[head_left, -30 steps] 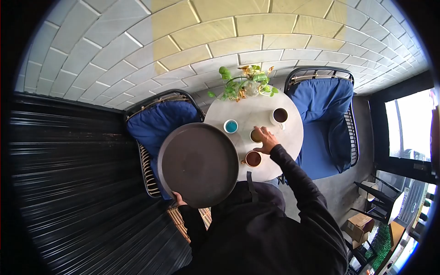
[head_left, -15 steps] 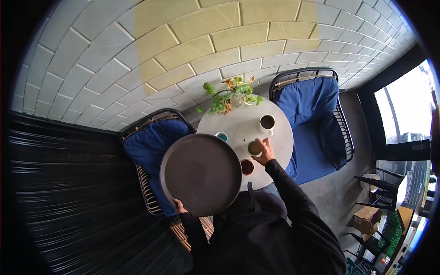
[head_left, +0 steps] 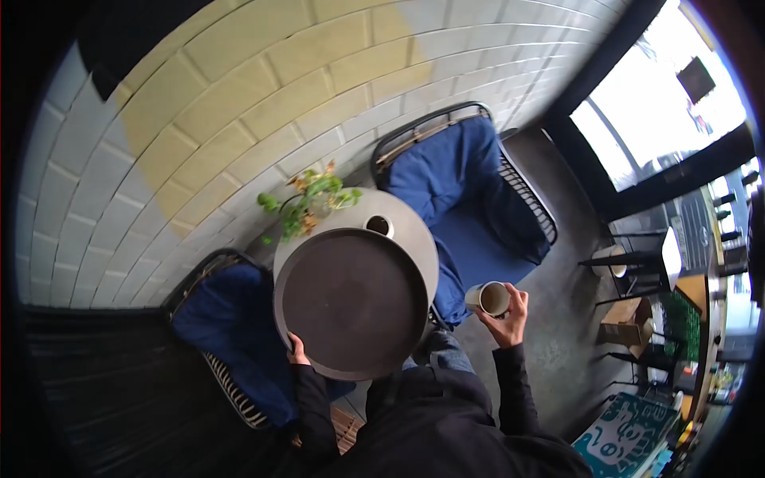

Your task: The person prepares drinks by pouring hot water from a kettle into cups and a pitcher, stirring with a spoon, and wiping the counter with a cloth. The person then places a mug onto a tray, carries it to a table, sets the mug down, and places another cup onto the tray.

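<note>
My left hand (head_left: 298, 349) grips the near left rim of a large round dark serving tray (head_left: 355, 303), thumb over the edge. The tray's top is bare, and it covers much of the round pale table (head_left: 416, 227). Out to the right of the table, my right hand (head_left: 511, 320) is closed around a pale cup (head_left: 488, 299) with a brownish inside. The cup is tilted so its mouth faces me. Beyond the tray's far rim, a white mug (head_left: 380, 225) with dark contents stands on the table.
A leafy plant (head_left: 315, 195) in a glass vase stands at the table's far side, by the brick wall (head_left: 263, 103). Blue-cushioned chairs stand right (head_left: 478, 223) and left (head_left: 227, 319). Farther right are a black stool (head_left: 645, 259), a cardboard box (head_left: 629, 323) and a window (head_left: 637, 103).
My right hand has lifted the cup off the table and carried it right, past the table edge. The tray now lies over more of the table in view. My view has turned.
</note>
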A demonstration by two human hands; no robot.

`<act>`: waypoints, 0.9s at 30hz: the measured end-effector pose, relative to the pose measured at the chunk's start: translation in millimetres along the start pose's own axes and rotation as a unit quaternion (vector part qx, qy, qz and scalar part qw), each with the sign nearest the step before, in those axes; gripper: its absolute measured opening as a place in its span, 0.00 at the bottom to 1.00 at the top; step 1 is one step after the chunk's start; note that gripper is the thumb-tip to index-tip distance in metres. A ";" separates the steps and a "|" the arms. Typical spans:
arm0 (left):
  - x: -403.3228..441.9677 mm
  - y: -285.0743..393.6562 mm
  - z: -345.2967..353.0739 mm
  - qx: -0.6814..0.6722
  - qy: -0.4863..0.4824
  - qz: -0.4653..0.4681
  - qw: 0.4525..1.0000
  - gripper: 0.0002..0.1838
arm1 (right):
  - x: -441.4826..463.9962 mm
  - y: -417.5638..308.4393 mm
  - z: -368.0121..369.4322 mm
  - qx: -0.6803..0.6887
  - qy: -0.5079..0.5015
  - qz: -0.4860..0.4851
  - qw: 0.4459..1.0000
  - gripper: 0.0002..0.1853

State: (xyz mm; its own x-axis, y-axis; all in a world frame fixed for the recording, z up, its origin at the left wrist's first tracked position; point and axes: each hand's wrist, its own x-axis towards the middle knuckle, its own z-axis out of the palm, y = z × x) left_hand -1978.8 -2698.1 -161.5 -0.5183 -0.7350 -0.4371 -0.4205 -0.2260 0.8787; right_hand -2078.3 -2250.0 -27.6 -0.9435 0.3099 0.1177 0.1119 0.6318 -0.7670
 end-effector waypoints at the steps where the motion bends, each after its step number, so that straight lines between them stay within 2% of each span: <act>1: -16.7 26.9 26.8 0.013 -0.031 -0.002 0.999 0.36 | -2.8 1.6 -19.4 0.019 0.019 -0.008 1.000 0.36; 2: -33.4 45.6 52.2 0.055 -0.035 -0.007 0.998 0.39 | -4.8 1.9 -39.8 0.039 0.038 -0.016 0.998 0.36; 5: -7.4 -13.6 103.0 0.136 -0.145 0.021 0.980 0.43 | -13.3 -20.3 -93.4 0.059 0.104 0.006 0.993 0.36; 6: -32.9 -1.2 132.2 0.104 -0.204 0.015 0.973 0.45 | -16.9 -15.9 -108.5 0.079 0.122 0.002 0.989 0.36; 7: -52.3 -1.1 157.3 0.157 -0.205 0.008 0.966 0.45 | -21.1 -13.3 -123.8 0.081 0.147 0.002 0.986 0.36; 10: -162.2 24.9 237.4 0.151 -0.260 0.048 0.952 0.40 | -33.3 6.7 -170.2 0.084 0.164 0.012 0.983 0.36; 12: -207.0 3.6 275.0 0.160 -0.349 0.045 0.922 0.49 | -39.8 28.8 -197.8 0.105 0.163 0.014 0.981 0.37; 13: -233.3 -4.3 294.1 0.182 -0.368 0.024 0.912 0.48 | -40.6 39.9 -212.9 0.088 0.162 0.005 0.983 0.37; 15: -301.6 -4.7 323.3 0.294 -0.350 -0.035 0.888 0.39 | -50.5 52.9 -249.3 0.076 0.145 0.048 0.985 0.36; 16: -309.5 -25.7 340.0 0.262 -0.438 -0.060 0.858 0.41 | -54.2 70.1 -262.6 0.067 0.154 0.045 0.985 0.35; 17: -341.4 -29.1 351.9 0.233 -0.468 -0.046 0.851 0.39 | -56.9 85.6 -273.8 0.059 0.163 0.044 0.984 0.35; 19: -413.3 -35.1 371.5 0.171 -0.486 0.022 0.857 0.36 | -64.0 112.3 -300.9 0.046 0.175 0.056 0.982 0.35; 21: -456.2 -56.9 387.6 0.164 -0.504 0.053 0.846 0.33 | -72.0 135.3 -327.4 0.010 0.195 0.065 0.979 0.36; 23: -442.9 -135.0 413.0 0.234 -0.524 0.065 0.816 0.31 | -78.7 147.1 -363.4 -0.007 0.205 0.101 0.974 0.39; 25: -489.0 -121.1 435.5 0.104 -0.595 -0.109 0.789 0.38 | -89.3 176.6 -386.3 0.001 0.196 0.129 0.972 0.40; 27: -515.2 -120.7 454.6 0.140 -0.635 -0.059 0.758 0.41 | -93.9 193.3 -405.0 0.023 0.210 0.166 0.963 0.38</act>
State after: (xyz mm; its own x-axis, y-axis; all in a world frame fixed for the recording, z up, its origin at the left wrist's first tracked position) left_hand -1999.5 -2001.5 -129.7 -0.6895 0.5267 -0.4972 -0.5684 0.0320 0.8221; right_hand -1841.8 -1869.3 68.5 -0.6477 0.7556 0.0975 0.3639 0.4193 -0.8317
